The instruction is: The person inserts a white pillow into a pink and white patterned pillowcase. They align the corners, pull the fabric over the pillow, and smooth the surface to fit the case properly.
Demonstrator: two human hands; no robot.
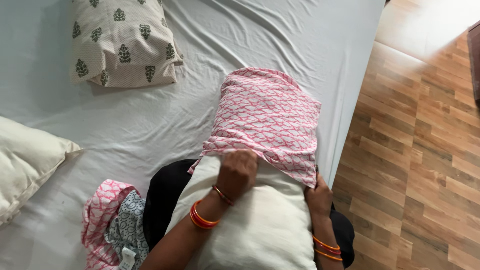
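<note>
Nearest to me, my left hand [236,172] is closed on the hem of the pink-and-white patterned cotton pillowcase [267,117], bunching the fabric against the plump cream-coloured pillow [260,225] that stands on end between my arms. My right hand [319,192] grips the same hem at the pillow's right edge, fingers curled under the cloth. The pillowcase covers the far half of the pillow; the near half is bare. Orange and red bangles [202,217] circle my left wrist, and more sit on my right. A black garment [165,197] shows just behind the pillow on the left. Near left, a crumpled heap of pink and grey-patterned cloth [112,222] lies on the white bed sheet [150,125]. Further left, a plain cream pillow [25,162] rests at the bed's edge of view. At the far left sits a beige pillow with dark green block-print motifs [122,42]. To the right of the bed runs the wood-plank floor [415,160].
</note>
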